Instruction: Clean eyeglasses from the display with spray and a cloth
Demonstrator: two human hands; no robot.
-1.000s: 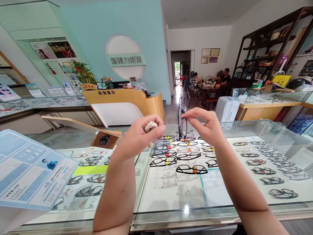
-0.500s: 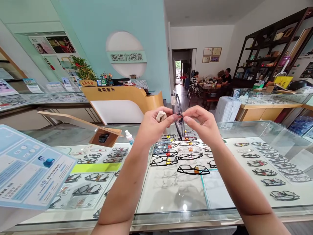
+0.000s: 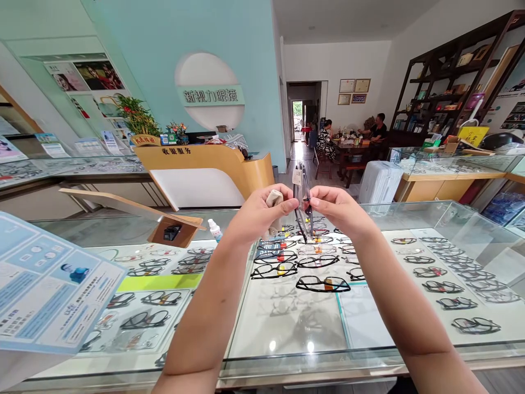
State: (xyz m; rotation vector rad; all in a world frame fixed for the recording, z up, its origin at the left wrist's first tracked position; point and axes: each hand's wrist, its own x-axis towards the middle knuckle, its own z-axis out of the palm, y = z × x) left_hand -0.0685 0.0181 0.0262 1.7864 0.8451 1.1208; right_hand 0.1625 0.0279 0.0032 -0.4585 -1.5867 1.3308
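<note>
A pair of dark-framed eyeglasses (image 3: 302, 202) is held up on edge above the glass display case, with a small white tag near its top. My left hand (image 3: 264, 213) pinches it from the left between thumb and fingers. A pale cloth (image 3: 274, 198) is bunched in that same hand. From the right, my right hand (image 3: 334, 210) is closed on the eyeglasses with thumb and fingertips at the middle. Below the hands, rows of eyeglasses (image 3: 323, 283) lie inside the glass display case (image 3: 287, 328).
A white spray bottle (image 3: 215, 230) and a tilted wooden-framed mirror (image 3: 131, 208) stand on the case at left. A blue leaflet (image 3: 53, 290) juts in at lower left. Beyond are a cashier counter (image 3: 205, 169), a pale suitcase (image 3: 380, 183) and two people at a table (image 3: 348, 149).
Both hands have shifted slightly down with the eyeglasses, which have turned a little. My right hand has drawn closer to my left. The cloth hangs lower beneath my left hand.
</note>
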